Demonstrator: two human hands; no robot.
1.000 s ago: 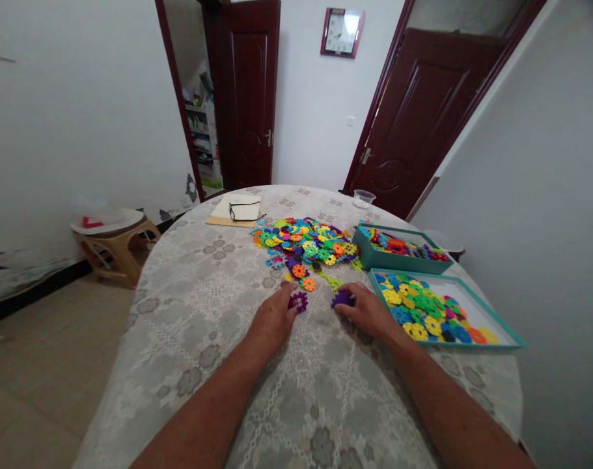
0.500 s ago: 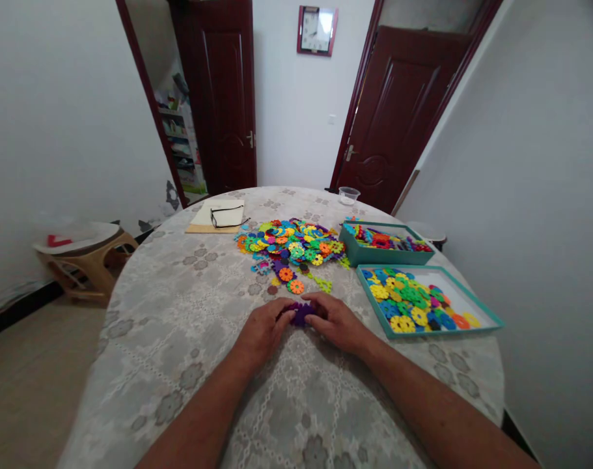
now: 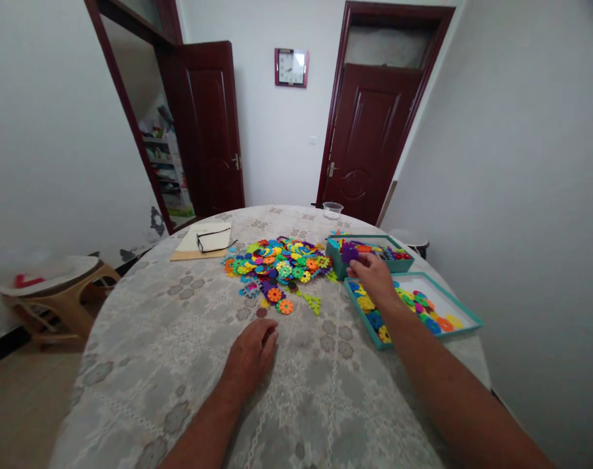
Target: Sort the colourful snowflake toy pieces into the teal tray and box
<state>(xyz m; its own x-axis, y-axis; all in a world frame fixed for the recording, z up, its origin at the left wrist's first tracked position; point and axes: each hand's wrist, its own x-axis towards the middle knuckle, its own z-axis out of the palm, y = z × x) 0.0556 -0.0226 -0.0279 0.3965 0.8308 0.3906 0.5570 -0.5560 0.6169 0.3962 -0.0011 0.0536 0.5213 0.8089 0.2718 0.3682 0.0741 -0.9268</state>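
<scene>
Head | purple piece (image 3: 349, 253) | toothed edge, seemingly flat | in right hand (image 3: 375, 276)

Bare hands, bare forearms.
The bare left hand (image 3: 252, 352) and bare right hand (image 3: 374, 277) each make a grip of blunt, rounded fingers; behind each grip, bare left forearm (image 3: 209, 417) and bare right forearm (image 3: 433, 365) broaden from the wrist; nails are too small to tell.

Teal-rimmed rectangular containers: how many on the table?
2: a deeper teal box partly behind the right hand and its purple toothed piece, and a shallower, nearer teal-rimmed tray partly behind the right forearm.
</scene>
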